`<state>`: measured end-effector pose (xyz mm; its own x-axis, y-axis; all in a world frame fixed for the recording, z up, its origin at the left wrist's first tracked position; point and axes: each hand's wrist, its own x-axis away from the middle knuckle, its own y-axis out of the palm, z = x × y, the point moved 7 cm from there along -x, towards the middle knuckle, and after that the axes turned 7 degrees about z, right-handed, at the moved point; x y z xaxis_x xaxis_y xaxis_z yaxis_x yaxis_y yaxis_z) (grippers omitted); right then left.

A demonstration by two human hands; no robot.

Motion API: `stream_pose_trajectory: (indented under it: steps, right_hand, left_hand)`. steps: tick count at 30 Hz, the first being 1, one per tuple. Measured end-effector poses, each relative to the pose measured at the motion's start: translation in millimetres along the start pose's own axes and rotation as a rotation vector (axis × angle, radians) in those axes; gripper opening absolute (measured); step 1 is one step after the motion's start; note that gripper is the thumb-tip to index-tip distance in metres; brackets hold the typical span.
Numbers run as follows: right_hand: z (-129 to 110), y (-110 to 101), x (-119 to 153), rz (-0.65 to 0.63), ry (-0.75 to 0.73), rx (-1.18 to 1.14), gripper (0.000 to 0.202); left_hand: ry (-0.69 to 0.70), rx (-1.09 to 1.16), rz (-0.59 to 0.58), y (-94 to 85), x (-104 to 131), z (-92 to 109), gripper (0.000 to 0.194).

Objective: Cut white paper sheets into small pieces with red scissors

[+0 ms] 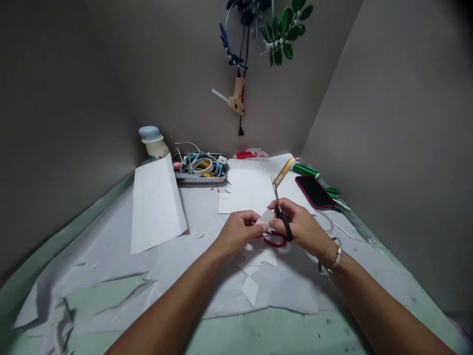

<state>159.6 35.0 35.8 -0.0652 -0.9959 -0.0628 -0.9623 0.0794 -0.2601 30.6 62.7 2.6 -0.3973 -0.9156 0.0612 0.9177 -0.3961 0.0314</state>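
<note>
My left hand (pixel 242 228) is closed, pinching a small piece of white paper (pixel 265 217) between thumb and fingers. My right hand (pixel 299 222) is closed too, with black-handled scissors (pixel 284 222) in it, blades pointing up and away from me. Its thumb and fingertips also touch the paper's right edge. A red loop (pixel 276 241) shows just below the hands; whether it belongs to the scissors I cannot tell. Several cut paper pieces (pixel 250 290) lie on the white sheet nearer to me.
A folded white sheet (pixel 155 207) lies left, near a metal tray (pixel 203 180) of cords and tape. A phone (pixel 315 191), a green roll (pixel 305 170) and a gold ribbon (pixel 284 172) lie right. A glue gun (pixel 237 96) hangs on the wall. A blue-lidded jar (pixel 154 143) stands behind.
</note>
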Motion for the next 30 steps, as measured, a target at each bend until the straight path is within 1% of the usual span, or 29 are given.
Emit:
stream_pose_trajectory:
  steps: [3, 5, 8, 10, 11, 13, 17, 22, 25, 27, 30]
  right_hand:
    - [1, 0, -1, 0.013, -0.002, 0.030, 0.026]
    - [0, 1, -1, 0.043, -0.008, -0.008, 0.025]
    - [-1, 2, -1, 0.136, -0.025, -0.081, 0.024]
    - [0, 2, 1, 0.212, -0.025, -0.109, 0.025]
    - [1, 2, 1, 0.242, -0.023, -0.122, 0.026]
    - [2, 4, 3, 0.267, -0.021, -0.151, 0.027]
    - [1, 6, 4, 0.245, -0.019, -0.174, 0.028]
    - [-3, 3, 4, 0.226, -0.029, -0.120, 0.029]
    - [-2, 3, 4, 0.243, -0.032, -0.122, 0.028]
    - [-1, 2, 5, 0.284, -0.039, -0.136, 0.028]
    - [1, 1, 8, 0.355, -0.029, -0.152, 0.028]
  left_hand:
    - [-0.012, -0.013, -0.009, -0.5, -1, -1, 0.018]
    - [-0.024, 0.027, -0.008, 0.2, 0, -1, 0.016]
    - [-0.045, 0.184, -0.015, 4.2, 1, -3, 0.017]
    - [-0.047, 0.306, -0.028, 8.3, 1, -5, 0.025]
    - [-0.041, 0.350, -0.023, 9.5, 1, -6, 0.028]
    - [-0.025, 0.392, 0.011, 9.1, 0, -8, 0.028]
    - [-0.002, 0.352, 0.083, 3.6, -1, -8, 0.023]
    - [0.002, 0.258, 0.098, 0.2, 0, -3, 0.017]
    - [0.004, 0.264, 0.109, 0.7, 1, -5, 0.016]
    - [0.016, 0.320, 0.085, 3.6, 1, -5, 0.017]
    - [0.015, 0.411, -0.001, 11.6, 3, -5, 0.023]
